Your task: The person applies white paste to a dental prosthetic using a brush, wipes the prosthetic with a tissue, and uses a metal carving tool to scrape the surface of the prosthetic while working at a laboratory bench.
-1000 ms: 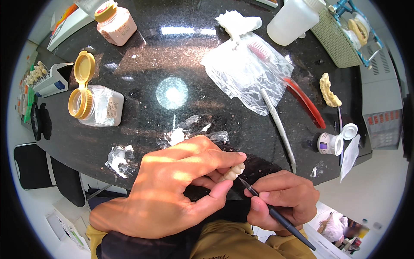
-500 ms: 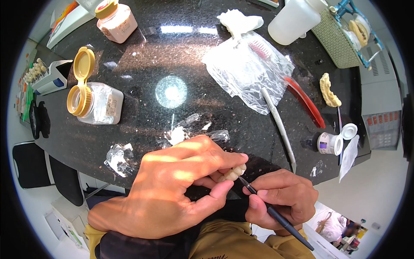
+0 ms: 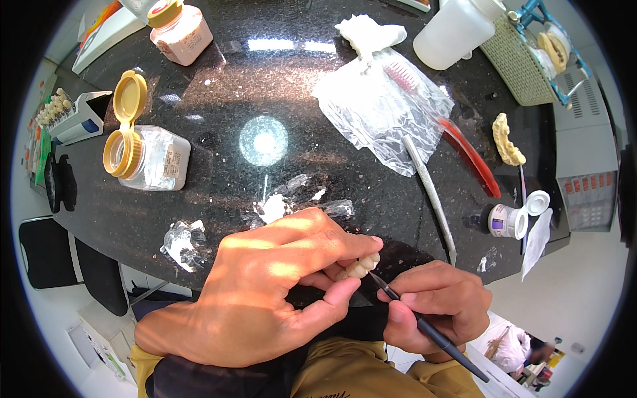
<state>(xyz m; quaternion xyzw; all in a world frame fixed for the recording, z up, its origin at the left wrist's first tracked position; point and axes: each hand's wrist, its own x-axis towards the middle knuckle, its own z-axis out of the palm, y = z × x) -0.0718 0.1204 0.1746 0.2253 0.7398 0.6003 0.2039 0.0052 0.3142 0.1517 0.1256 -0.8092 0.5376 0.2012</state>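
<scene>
Between the thumb and fingers of my left hand point(image 3: 279, 285) is a short row of cream-coloured artificial teeth point(image 3: 361, 266), like a dental bridge. My fingers hide its left end. My right hand point(image 3: 444, 305) grips a slim black pen-like tool point(image 3: 431, 331) with a pointed metal tip. That tip meets the near edge of the teeth, though whether it touches or sits just off them I cannot tell. Both hands are over the table's near edge. White residue with clear film point(image 3: 273, 207) lies on the tabletop just beyond my left hand.
On the dark stone table point(image 3: 219, 146) stand an open yellow-lidded jar point(image 3: 159, 159) and a pink-powder jar point(image 3: 182, 40). A plastic bag point(image 3: 378, 99), a grey stick point(image 3: 428, 199), a red-handled brush point(image 3: 471, 159), a yellowish dental cast point(image 3: 507, 139) and a small white pot point(image 3: 507, 221) lie to the right.
My right hand and the black tool have shifted slightly right, drawing the tip a little along the teeth. My left hand stays nearly still with the teeth in it.
</scene>
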